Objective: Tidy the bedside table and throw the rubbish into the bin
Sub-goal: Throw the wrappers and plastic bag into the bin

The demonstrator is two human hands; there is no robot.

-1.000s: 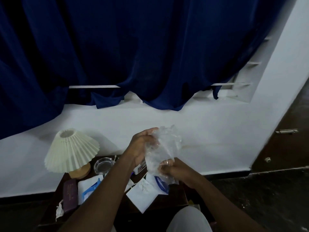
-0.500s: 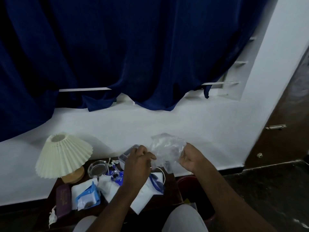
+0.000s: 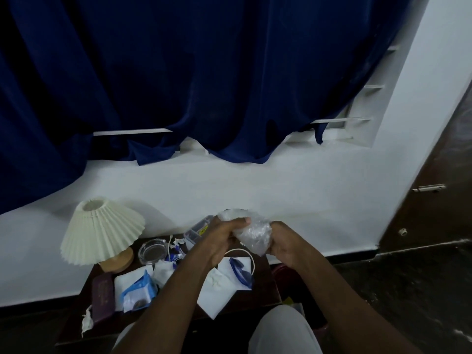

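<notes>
- Head view: dark blue curtain [image 3: 204, 72] hanging across the top, a white wall [image 3: 255, 187] under it and dark floor off to the right of the hands.
- Below both hands, a dark wooden surface [image 3: 267, 282] crowded with clutter.
- Held up over the right end of that surface, a crumpled clear plastic bag [image 3: 252, 236], bunched between the two hands.
- Left hand [image 3: 224, 238] clamped on the bag's left side, thumb on top and fingers curled round it.
- Right hand [image 3: 286, 244] gripping the bag's right side, fingers wrapped into the plastic.
- Directly under the hands: white paper sheets [image 3: 217, 290], a blue pair of goggles [image 3: 240, 270] and a white cord [image 3: 251, 256].
- Just beyond the left hand, a clear lidded box [image 3: 199, 229] against the wall.
- Well left of the left hand: a pleated cream lamp [image 3: 102, 231], a glass ashtray [image 3: 152, 251], a blue packet [image 3: 139, 293] and a dark maroon case [image 3: 102, 295].
- Below the right hand, beside the surface's right edge, part of a dark red bin [image 3: 281, 270].
</notes>
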